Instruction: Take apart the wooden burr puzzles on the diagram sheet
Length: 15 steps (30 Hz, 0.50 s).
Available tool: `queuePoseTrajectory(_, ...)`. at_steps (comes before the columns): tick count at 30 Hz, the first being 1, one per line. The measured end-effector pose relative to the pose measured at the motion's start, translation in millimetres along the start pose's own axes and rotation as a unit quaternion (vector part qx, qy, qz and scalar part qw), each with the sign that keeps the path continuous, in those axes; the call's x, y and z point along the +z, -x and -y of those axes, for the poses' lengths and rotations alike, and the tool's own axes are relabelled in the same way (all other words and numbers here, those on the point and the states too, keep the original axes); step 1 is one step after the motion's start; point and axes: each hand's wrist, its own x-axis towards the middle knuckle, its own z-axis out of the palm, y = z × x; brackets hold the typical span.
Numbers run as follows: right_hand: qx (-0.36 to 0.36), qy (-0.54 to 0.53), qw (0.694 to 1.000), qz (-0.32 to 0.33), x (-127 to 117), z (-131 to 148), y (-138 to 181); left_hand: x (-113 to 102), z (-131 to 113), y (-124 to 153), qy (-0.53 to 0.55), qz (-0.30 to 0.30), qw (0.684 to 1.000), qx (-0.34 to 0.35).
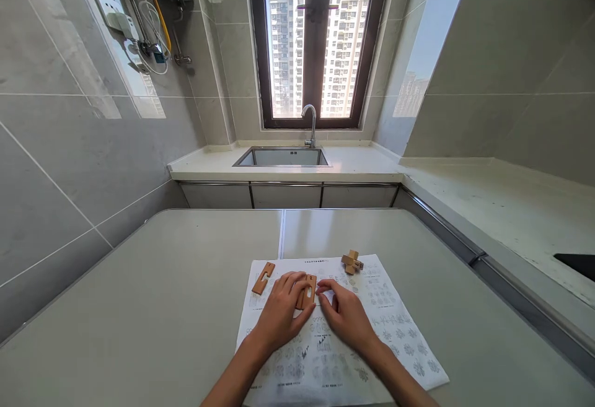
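Wooden puzzle half-built: both hands, left (280,311) and right (346,314), pinch joined bars (307,290) over a sheet (395,326). One bar (263,277) lies at ten o'clock, an assembled cross (352,262) at one.

Two flat, notched wooden puzzle pieces (307,290), light brown, stand side by side on edge upon the printed instruction sheet (395,326), pinched between both hands.
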Motion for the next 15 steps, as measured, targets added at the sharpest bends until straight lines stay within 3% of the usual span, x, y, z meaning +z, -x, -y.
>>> queuePoseTrajectory(5,-0.037,0.003,0.998,0.058,-1.7,5.1,2.6,5.4,6.5,2.1,-0.042,0.020,0.999,0.002)
queuePoseTrajectory(15,-0.021,0.021,0.997,0.065,-2.5,3.2,2.9,17.2,29.8,4.9,-0.139,-0.078,0.984,-0.081)
